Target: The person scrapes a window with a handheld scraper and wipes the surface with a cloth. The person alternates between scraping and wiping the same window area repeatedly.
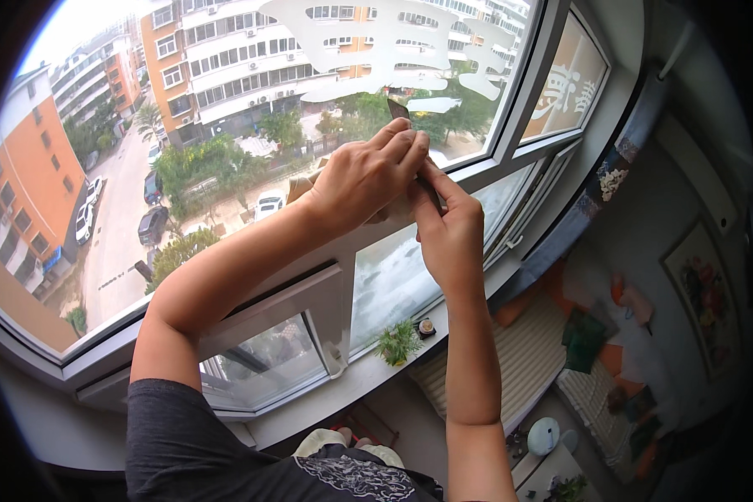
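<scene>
Both hands are raised in front of the large window pane [226,125]. My left hand [364,176] has its fingers closed around a thin, dark flat blade [400,109], whose tip points up toward the glass. Lower down, the thumb and fingers of my right hand [455,232] pinch the blade's dark lower end. Brownish material [302,186], perhaps paper or cloth, shows behind my left hand; most of it is hidden. White film lettering [376,50] covers the upper glass, with a separate white stroke [436,105] just right of the blade tip.
Below are a hinged window sash [270,351] with a handle and a sill [314,392]. The sill bears a small green plant [398,342] and a small round object [426,326]. A blue curtain [577,219] hangs right, above a cushioned sofa [527,351] and a low table [555,477].
</scene>
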The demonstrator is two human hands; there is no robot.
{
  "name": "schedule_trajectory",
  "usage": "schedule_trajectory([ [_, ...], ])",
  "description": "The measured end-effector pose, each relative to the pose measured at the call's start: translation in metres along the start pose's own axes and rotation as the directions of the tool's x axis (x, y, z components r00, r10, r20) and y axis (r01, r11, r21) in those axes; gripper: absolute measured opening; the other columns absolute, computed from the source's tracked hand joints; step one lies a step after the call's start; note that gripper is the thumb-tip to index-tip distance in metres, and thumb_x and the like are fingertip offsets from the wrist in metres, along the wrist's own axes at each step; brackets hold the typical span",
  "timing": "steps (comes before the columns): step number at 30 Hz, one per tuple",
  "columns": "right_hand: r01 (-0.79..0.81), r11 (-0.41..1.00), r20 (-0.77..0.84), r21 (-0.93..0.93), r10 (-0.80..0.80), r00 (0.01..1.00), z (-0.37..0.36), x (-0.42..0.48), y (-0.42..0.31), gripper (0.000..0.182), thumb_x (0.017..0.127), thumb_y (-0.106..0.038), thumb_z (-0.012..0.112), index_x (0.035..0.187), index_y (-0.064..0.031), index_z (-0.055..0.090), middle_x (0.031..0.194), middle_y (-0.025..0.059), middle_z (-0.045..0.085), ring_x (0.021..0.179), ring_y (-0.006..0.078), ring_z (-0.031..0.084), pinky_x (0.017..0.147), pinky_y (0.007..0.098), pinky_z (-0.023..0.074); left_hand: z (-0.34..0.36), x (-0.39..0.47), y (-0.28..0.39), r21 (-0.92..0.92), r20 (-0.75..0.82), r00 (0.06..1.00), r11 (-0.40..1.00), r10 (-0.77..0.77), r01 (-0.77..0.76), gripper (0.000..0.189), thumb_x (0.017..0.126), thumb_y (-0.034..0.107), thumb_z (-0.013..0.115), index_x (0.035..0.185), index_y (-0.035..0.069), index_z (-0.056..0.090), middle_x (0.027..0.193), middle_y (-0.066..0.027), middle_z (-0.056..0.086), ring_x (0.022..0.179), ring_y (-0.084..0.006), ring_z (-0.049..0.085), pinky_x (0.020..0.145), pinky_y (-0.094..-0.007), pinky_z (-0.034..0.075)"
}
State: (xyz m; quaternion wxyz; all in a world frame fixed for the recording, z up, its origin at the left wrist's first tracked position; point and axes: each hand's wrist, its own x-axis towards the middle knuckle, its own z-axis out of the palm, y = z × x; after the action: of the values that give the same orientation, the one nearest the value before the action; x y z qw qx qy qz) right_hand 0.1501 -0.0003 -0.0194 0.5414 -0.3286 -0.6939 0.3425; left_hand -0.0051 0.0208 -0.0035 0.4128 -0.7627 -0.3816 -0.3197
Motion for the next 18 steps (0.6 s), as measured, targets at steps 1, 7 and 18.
schedule_trajectory([
  [1,0.007,1.000,-0.009,0.022,-0.007,1.000,0.000,0.002,-0.001,0.034,0.095,-0.009,0.058,0.127,0.0048,0.057,0.122,0.0212,0.064,0.115,0.0267,0.063,0.094,0.0322,0.0495,0.001,0.001,-0.001,-0.015,-0.009,1.000,1.000,0.004,-0.004,0.037,0.082,0.006,0.060,0.119,0.002,0.058,0.114,-0.0103,0.064,0.117,-0.0244,0.061,0.070,-0.0319,0.060],
  [7,0.128,0.990,-0.039,-0.055,-0.131,0.991,0.008,-0.003,0.003,0.033,0.095,-0.007,0.057,0.126,0.0057,0.057,0.122,0.0230,0.063,0.116,0.0312,0.061,0.093,0.0341,0.0505,-0.003,-0.007,0.002,0.013,0.037,0.999,1.000,0.009,-0.009,0.041,0.080,0.006,0.062,0.121,0.002,0.059,0.117,-0.0108,0.064,0.117,-0.0251,0.061,0.073,-0.0324,0.060],
  [18,0.088,0.996,-0.060,-0.011,-0.088,0.994,0.004,0.005,0.011,0.035,0.096,-0.013,0.059,0.128,0.0003,0.059,0.084,0.0057,0.059,0.071,0.0105,0.048,0.061,0.0256,0.0401,-0.001,0.005,0.001,-0.033,-0.005,1.000,0.999,-0.007,0.007,0.040,0.079,0.007,0.063,0.119,0.001,0.058,0.114,-0.0111,0.064,0.116,-0.0239,0.061,0.071,-0.0314,0.060],
])
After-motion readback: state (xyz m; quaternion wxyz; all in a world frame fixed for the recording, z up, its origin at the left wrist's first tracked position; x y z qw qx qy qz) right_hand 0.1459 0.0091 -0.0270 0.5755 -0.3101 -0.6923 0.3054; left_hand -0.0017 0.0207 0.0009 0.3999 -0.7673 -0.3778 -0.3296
